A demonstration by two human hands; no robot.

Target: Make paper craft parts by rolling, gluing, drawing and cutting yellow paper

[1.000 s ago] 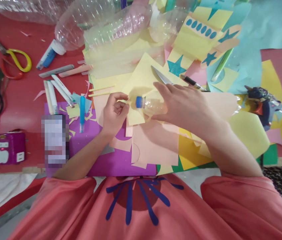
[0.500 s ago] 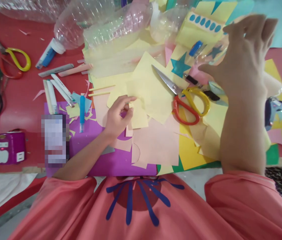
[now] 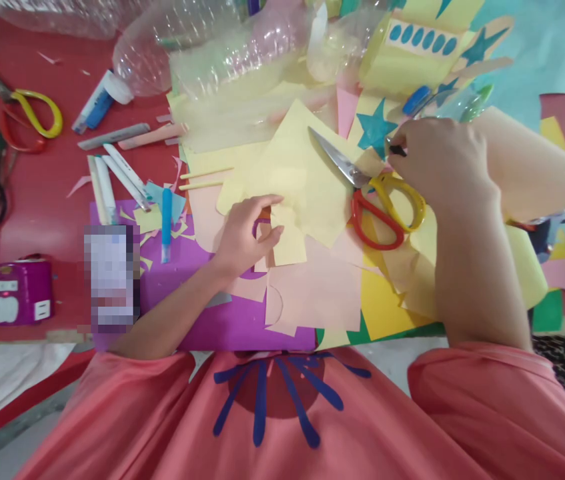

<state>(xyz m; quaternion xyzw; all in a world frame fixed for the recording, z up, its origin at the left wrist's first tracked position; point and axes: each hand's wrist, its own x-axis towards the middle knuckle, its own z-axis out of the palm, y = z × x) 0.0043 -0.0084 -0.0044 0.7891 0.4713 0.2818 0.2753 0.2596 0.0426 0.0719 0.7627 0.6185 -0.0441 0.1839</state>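
Note:
My left hand [image 3: 245, 235] is over the paper pile, thumb and forefinger apart at the edge of a small pale yellow paper piece [image 3: 289, 239]. My right hand [image 3: 439, 163] is closed, its fingertips curled at a small dark thing that I cannot make out. Just below those fingertips lie scissors [image 3: 387, 212] with red and yellow handles, blades spread slightly on a larger pale yellow sheet [image 3: 292, 150]. A teal paper star [image 3: 376, 128] lies left of my right hand. A light peach sheet [image 3: 527, 167] shows to its right.
Clear plastic bottles [image 3: 232, 60] lie along the back. Markers [image 3: 125, 177], a blue glue tube [image 3: 166, 223], a phone [image 3: 112, 277] and a second pair of scissors [image 3: 32, 113] are on the left. A purple box-shaped device [image 3: 19, 290] sits near the red table's left front.
My right hand has come down and left from the back right, its spread fingers closing near the star. The thumb and forefinger of my left hand have parted at the small yellow paper.

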